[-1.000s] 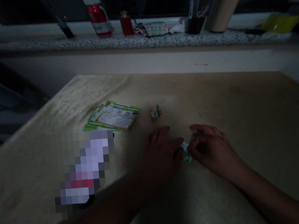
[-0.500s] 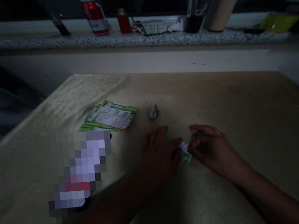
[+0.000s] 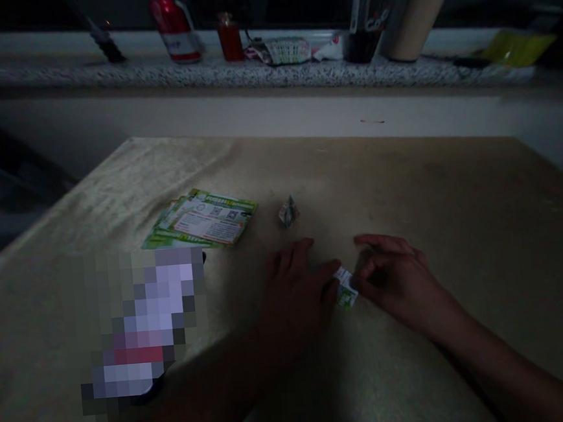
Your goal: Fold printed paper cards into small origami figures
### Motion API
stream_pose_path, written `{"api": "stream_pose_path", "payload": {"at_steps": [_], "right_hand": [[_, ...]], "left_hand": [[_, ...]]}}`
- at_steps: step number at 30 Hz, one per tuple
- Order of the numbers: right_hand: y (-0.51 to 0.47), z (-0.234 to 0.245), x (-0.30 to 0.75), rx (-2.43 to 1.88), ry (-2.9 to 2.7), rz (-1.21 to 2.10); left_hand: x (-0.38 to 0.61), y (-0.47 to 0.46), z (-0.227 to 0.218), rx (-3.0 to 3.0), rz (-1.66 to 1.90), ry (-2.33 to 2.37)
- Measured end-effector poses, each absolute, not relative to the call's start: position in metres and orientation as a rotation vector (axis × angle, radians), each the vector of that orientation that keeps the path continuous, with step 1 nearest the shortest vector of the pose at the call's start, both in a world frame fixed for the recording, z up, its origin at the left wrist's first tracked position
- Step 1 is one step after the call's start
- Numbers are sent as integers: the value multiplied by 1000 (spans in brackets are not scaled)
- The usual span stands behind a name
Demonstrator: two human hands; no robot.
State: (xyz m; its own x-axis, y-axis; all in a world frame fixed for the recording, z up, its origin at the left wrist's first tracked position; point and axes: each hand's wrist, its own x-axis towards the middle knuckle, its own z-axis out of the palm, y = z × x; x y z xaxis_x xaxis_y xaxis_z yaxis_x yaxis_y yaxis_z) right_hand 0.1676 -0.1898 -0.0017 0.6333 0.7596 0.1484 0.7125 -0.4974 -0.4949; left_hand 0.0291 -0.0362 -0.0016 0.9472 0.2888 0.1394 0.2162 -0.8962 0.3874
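Observation:
A small folded piece of paper (image 3: pixel 347 295), green and white with print, lies low over the table between my two hands. The thumb and forefinger of my left hand (image 3: pixel 295 294) grip its left edge, while the other fingers rest on the cloth. From the other side, my right hand (image 3: pixel 401 276) pinches the paper's right edge between thumb and forefinger, its remaining fingers stretched forward. Beyond my left hand stands a small folded paper shape (image 3: pixel 289 212) with pointed tips. Farther left is a stack of green and white printed leaflets (image 3: pixel 209 220).
A pixelated, phone-like object (image 3: pixel 144 326) lies left of my left forearm. The table (image 3: pixel 430 180) ends at a wall below a speckled sill (image 3: pixel 251 73). On the sill stand a red and white can (image 3: pixel 176 31), a small red bottle (image 3: pixel 230 41) and a dark drink bottle (image 3: pixel 368 19).
The view has shifted slightly, so most things sit a little farther left. Both hands keep nearly the same pose on the folded paper.

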Motion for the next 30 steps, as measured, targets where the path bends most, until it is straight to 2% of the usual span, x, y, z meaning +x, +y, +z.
{"api": "stream_pose_path", "payload": {"at_steps": [19, 30], "right_hand": [[-193, -13, 169, -2068, -1209, 170], [-194, -8, 160, -2215, -1435, 100]], "left_hand": [[30, -37, -2, 2688, 259, 394], [35, -39, 1, 2605, 303, 485]]}}
